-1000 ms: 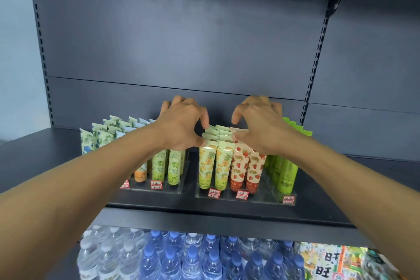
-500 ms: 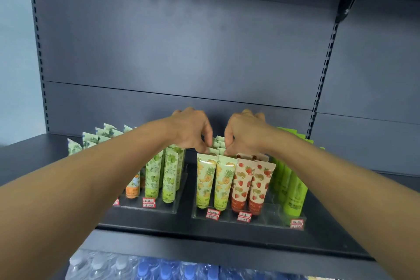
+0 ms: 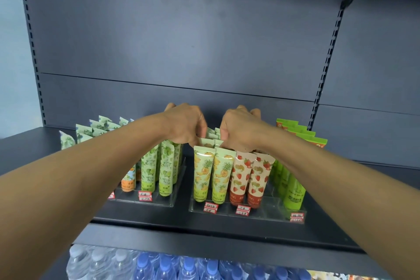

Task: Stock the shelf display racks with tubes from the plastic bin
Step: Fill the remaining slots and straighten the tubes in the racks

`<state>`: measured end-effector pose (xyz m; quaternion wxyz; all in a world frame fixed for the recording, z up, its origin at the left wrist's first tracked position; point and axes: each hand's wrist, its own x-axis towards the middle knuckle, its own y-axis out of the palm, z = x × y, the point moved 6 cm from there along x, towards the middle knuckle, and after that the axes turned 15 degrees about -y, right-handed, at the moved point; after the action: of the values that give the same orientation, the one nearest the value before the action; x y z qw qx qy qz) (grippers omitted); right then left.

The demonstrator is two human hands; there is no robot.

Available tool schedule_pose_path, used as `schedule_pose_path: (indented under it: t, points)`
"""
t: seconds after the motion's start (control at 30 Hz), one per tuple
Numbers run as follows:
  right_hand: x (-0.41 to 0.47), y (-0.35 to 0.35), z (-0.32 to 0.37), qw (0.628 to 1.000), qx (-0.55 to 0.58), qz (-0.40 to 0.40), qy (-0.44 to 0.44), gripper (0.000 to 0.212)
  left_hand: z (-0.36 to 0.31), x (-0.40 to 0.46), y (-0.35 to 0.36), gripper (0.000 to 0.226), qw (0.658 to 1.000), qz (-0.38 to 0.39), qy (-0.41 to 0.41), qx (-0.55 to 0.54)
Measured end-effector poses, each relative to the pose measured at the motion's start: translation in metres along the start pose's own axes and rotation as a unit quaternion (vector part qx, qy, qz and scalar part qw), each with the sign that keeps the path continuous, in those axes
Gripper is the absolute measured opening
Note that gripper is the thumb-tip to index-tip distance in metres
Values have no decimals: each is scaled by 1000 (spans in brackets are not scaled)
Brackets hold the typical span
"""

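Observation:
Two clear display racks stand on the dark shelf (image 3: 204, 232). The right rack (image 3: 268, 210) holds pineapple tubes (image 3: 212, 175), strawberry tubes (image 3: 248, 179) and plain green tubes (image 3: 293, 188). The left rack (image 3: 169, 201) holds lime-green tubes (image 3: 167, 170), an orange-capped tube (image 3: 129, 179) and pale leaf-print tubes (image 3: 93, 130). My left hand (image 3: 185, 124) pinches the top edges of the pineapple tubes in the rows behind the front one. My right hand (image 3: 242, 128) grips the tube tops beside it, fingers curled over them. The plastic bin is out of view.
Price tags (image 3: 211, 207) stick to the racks' front lips. Water bottles with blue and clear caps (image 3: 166, 266) fill the shelf below. The dark back panel rises behind, with slotted uprights (image 3: 327, 68) and a bracket at the upper right.
Both hands have closed in on the pineapple tube tops and now curl on them; earlier their fingers hovered spread above. The view has tilted up, hiding most of the lower shelf.

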<state>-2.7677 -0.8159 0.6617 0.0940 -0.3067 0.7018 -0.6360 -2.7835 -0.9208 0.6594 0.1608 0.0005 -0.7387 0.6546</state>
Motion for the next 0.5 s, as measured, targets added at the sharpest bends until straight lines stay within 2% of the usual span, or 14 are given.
schedule_pose_path:
  t: [0.5]
  points:
    - [-4,-1,-1,1000,22,8,8,15,-1,-3,-1,7,1000,-4,-3,-14]
